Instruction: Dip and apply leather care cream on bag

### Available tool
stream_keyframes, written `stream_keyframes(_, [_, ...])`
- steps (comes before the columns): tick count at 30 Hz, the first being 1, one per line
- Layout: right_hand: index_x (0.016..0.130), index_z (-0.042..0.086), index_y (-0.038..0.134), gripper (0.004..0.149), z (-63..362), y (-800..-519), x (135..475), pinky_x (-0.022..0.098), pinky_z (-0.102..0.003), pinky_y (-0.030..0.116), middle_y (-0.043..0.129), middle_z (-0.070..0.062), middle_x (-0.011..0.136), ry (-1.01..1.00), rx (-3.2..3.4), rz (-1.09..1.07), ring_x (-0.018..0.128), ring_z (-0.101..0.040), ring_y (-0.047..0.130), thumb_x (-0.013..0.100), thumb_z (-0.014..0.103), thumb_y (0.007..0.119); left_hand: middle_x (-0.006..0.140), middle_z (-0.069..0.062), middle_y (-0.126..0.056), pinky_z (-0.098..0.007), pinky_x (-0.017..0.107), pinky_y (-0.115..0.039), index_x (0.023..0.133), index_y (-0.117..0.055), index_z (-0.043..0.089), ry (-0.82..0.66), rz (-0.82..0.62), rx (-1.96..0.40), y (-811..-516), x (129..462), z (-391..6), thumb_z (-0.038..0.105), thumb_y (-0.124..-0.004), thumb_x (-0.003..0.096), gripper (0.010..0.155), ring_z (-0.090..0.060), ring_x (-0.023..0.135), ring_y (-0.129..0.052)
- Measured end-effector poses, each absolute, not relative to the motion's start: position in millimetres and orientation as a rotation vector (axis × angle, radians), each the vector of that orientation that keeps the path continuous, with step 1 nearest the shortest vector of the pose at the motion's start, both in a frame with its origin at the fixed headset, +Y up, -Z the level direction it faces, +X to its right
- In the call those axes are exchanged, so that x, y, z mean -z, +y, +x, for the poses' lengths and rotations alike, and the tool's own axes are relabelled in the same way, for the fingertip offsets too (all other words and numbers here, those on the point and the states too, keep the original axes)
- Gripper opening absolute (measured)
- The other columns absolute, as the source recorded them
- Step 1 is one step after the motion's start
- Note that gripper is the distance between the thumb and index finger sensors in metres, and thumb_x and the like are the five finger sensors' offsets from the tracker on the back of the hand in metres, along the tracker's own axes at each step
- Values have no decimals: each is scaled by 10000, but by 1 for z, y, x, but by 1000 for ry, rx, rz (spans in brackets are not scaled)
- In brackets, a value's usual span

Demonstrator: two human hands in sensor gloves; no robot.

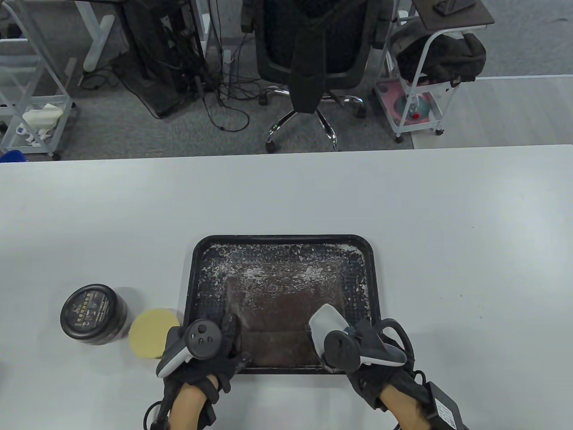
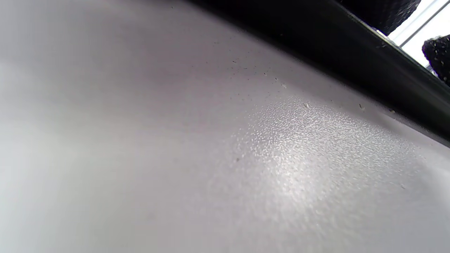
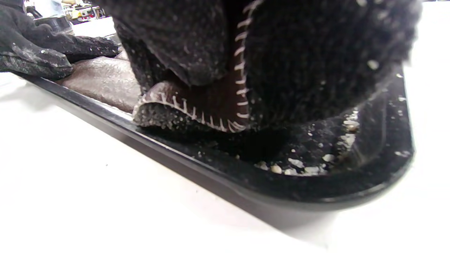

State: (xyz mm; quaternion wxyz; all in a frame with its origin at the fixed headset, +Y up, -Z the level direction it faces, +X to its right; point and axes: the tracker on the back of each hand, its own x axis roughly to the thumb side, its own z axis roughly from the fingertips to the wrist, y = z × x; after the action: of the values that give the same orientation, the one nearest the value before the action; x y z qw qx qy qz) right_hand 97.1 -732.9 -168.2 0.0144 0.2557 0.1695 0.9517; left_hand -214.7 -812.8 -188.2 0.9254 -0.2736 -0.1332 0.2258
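A flat brown leather bag (image 1: 282, 309) lies in a black tray (image 1: 282, 238) speckled with white crumbs. My left hand (image 1: 230, 333) rests at the tray's near left corner, its fingers lying on the bag's near left edge; they also show in the right wrist view (image 3: 38, 52). My right hand (image 1: 331, 354) is at the bag's near right corner. In the right wrist view its fingers (image 3: 197, 45) pinch the bag's white-stitched corner (image 3: 182, 109), which is lifted off the tray floor. A black cream jar (image 1: 94, 316) with its lid on and a round yellow sponge (image 1: 152, 333) sit left of the tray.
The left wrist view shows only the white table (image 2: 175, 158) and the tray's black rim (image 2: 351, 52). A black power adapter (image 1: 443, 410) and cable trail from my right wrist. An office chair (image 1: 309, 58) and carts stand beyond the table's far edge.
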Motion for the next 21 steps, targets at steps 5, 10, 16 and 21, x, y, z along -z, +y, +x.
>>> stream_keyframes(5, [782,312,961,349,103,-732,170,617,-476,766,996,1,865,541,-2958,781,816,-283,992,480,153,886,1069,-110,-7,-525,702,-105,1086,-154,193,-273,-560,-464,-813,188,-215,635,-656,514,879,-381,995,-15])
stream_keyframes(10, [782,309,963,348,113,-729,173,616,-476,766,1002,-1,867,512,-2941,749,811,-286,995,481,152,887,1069,-110,-6,-526,702,-106,1086,-153,192,-273,-560,-463,-813,188,-215,634,-655,515,879,-382,995,-13])
stream_keyframes(16, [785,311,962,349,135,-717,176,617,-472,767,1006,-2,867,399,-2850,692,809,-284,998,482,155,887,1069,-110,-6,-525,702,-105,1086,-151,189,-273,-560,-463,-813,188,-215,634,-654,515,882,-382,995,-14])
stream_keyframes(21, [789,316,960,352,162,-701,178,619,-472,767,1009,-3,867,152,-2657,636,808,-284,1000,483,156,888,1069,-111,-5,-527,702,-105,1086,-151,191,-273,-560,-463,-813,188,-215,634,-653,515,879,-383,995,-15])
